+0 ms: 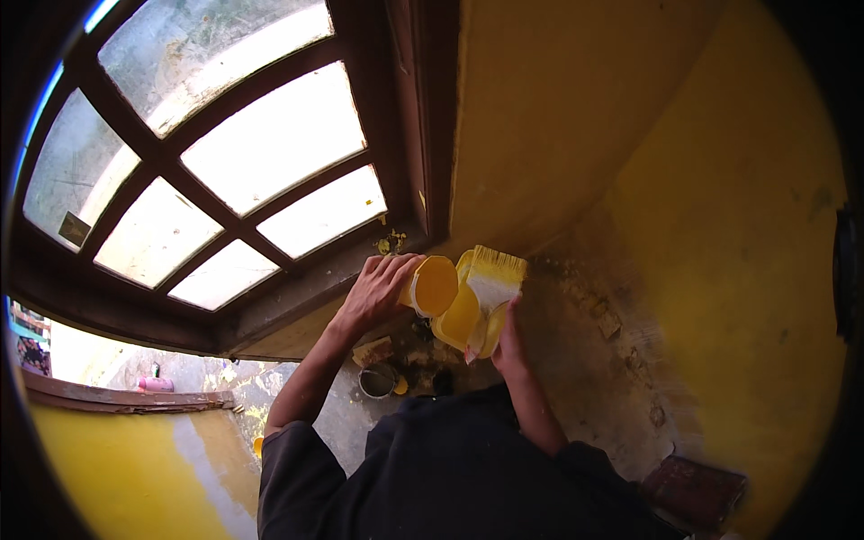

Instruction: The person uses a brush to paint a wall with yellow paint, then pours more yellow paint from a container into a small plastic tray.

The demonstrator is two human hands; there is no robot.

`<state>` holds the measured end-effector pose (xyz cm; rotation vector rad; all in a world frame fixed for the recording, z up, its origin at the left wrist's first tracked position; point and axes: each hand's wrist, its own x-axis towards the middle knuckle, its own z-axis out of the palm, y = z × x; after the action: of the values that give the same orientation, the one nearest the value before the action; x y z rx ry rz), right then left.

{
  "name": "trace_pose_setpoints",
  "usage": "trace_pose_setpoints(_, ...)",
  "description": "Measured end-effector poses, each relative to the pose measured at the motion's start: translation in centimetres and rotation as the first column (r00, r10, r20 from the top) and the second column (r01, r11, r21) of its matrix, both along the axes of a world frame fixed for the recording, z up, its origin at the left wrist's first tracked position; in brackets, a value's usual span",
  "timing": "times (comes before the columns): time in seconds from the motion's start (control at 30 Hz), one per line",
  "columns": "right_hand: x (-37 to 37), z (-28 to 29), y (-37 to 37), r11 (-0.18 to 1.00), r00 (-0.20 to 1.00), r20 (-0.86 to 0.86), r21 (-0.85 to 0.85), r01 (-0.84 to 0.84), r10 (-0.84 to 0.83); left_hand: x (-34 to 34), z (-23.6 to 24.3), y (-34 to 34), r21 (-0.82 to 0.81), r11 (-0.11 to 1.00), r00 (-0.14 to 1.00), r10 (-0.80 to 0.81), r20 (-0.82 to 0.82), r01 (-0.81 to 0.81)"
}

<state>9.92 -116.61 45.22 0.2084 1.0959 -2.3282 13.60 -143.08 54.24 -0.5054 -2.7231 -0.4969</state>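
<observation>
My left hand (pixel 382 279) grips a small round container (pixel 434 285) with yellow inside, tilted over the left side of a larger yellow paint container (pixel 450 328). My right hand (pixel 508 346) is closed at the right side of the larger container, holding it together with a wide paintbrush (pixel 495 274). The brush's yellow-coated bristles point up, and its handle lies over the container. Exactly how the fingers share the brush and container is partly hidden.
A brown-framed paned window (pixel 270 126) rises at upper left beside yellow walls (pixel 720 225). Below on the stained floor (pixel 585 378) are a metal bucket (pixel 378 382) and debris. A pink object (pixel 156 383) lies at left, a dark red-brown object (pixel 693 490) at lower right.
</observation>
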Motion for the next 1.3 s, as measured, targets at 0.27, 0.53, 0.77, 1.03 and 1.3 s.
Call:
trace_pose_setpoints(0.27, -0.2, 0.3, 0.0, 0.998, 0.999, -0.016, -0.032, -0.051, 0.051, 0.1, 2.5, 0.2, -0.194, 0.981, 1.0, -0.019, -0.004, 0.018)
trace_pose_setpoints(0.53, -0.5, -0.2, -0.4, 0.998, 0.998, 0.0, 0.002, -0.062, 0.062, -0.5, 3.7, 0.9, -0.302, 0.951, 0.998, -0.057, 0.016, 0.059)
trace_pose_setpoints(0.77, -0.8, -1.1, 0.0, 0.994, 0.995, -0.067, -0.082, -0.074, 0.069, -1.1, 4.3, 1.7, -0.318, 0.944, 0.996, -0.086, 0.03, 0.091)
trace_pose_setpoints(1.03, 0.0, 0.2, 0.3, 1.0, 0.998, -0.063, -0.014, 0.0, -0.001, -1.4, 3.8, 2.2, -0.4, 0.913, 0.996, -0.09, 0.009, 0.086)
trace_pose_setpoints(1.3, 0.0, -0.7, 1.2, 0.998, 0.997, -0.067, 0.036, -0.045, 0.047, -1.3, 4.3, 2.9, -0.389, 0.916, 0.996, -0.09, 0.023, 0.092)
